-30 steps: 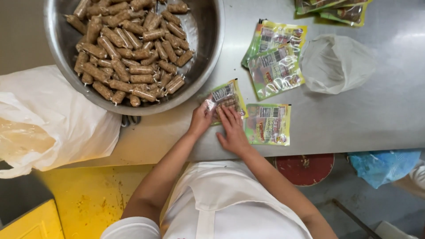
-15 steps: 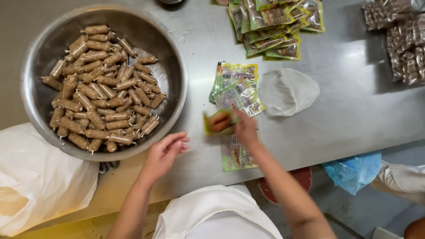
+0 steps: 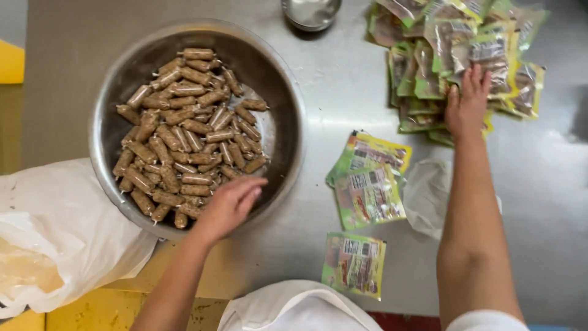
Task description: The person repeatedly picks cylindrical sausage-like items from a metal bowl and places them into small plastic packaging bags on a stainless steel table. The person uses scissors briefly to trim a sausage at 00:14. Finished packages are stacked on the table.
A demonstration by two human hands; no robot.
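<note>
A big steel bowl on the steel table holds many brown sausage-shaped rolls. My left hand reaches over the bowl's near rim, fingers loosely curled down among the nearest rolls; whether it grips one is unclear. My right hand stretches to the far right and lies flat, fingers apart, on a heap of green-and-yellow filled pouches. Two flat pouches lie in the middle of the table, and a single pouch lies near the front edge.
A white plastic bag slumps at the left front. A crumpled clear bag lies under my right forearm. A small steel cup stands at the far edge. Yellow surface shows below the table edge.
My right hand has left the pouch near the table front and reached far right onto the pouch heap. My left hand has moved from the table edge into the bowl.
</note>
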